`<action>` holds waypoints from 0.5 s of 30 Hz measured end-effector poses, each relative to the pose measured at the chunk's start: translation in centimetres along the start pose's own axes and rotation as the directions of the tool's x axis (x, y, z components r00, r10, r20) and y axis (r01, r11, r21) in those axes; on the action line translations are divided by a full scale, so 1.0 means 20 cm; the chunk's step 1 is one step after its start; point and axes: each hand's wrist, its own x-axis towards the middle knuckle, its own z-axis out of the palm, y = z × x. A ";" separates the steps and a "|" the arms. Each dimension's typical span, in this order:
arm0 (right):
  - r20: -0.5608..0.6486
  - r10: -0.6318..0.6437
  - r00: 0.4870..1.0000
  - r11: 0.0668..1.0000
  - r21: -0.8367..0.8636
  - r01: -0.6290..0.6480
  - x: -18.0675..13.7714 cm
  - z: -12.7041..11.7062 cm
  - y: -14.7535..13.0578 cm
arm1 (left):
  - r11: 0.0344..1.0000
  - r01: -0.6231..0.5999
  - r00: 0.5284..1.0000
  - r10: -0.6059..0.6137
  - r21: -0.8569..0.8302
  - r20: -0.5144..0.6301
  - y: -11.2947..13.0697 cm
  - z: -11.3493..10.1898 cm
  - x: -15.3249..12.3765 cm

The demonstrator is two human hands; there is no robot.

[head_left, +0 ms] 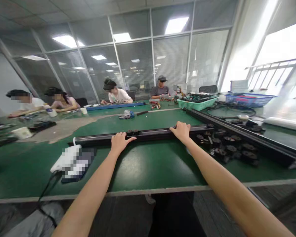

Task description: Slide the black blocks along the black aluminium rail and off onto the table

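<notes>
A long black track rail [152, 134] lies across the green table in front of me. My left hand [119, 144] grips it left of its middle, with the fingers over the top and the thumb pointing right along the near side. Farther right, my right hand [181, 131] has its fingers curled over the same rail. Between the hands, nearer the left one, small black fittings [133, 133] sit on the rail's top. A white cord loops over the rail's left end. What the fingertips touch on the far side is hidden.
Several black round parts [233, 149] lie right of my right arm, beside a second long black rail [241, 135]. A white device [67, 158] and a blurred-out item lie at left. Green [198, 103] and blue baskets [251, 99] stand behind. Several people sit across the table.
</notes>
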 end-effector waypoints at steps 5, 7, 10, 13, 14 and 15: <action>-0.021 0.021 1.000 0.999 -0.027 -0.021 -0.01 -0.01 0.00 | 1.000 0.018 1.000 -0.018 -0.009 0.023 0.02 -0.01 0.01; -0.022 0.020 1.000 0.999 -0.033 -0.020 -0.01 -0.01 0.00 | 1.000 0.017 0.999 -0.017 -0.016 0.027 0.02 -0.02 0.01; -0.020 0.021 1.000 0.999 -0.044 -0.021 -0.01 -0.02 -0.01 | 0.999 0.016 0.999 -0.015 -0.029 0.033 0.01 -0.01 0.01; -0.024 0.014 1.000 0.997 -0.074 -0.015 -0.01 -0.01 -0.01 | 0.999 0.018 0.999 -0.016 -0.042 0.036 0.01 -0.01 0.02; -0.030 0.010 1.000 0.996 -0.086 -0.012 -0.01 -0.01 0.00 | 0.999 0.018 0.999 -0.016 -0.044 0.035 0.01 -0.01 0.02; -0.037 0.007 0.999 0.995 -0.097 -0.011 0.00 -0.01 0.00 | 0.999 0.018 0.999 -0.016 -0.045 0.033 0.01 0.00 0.02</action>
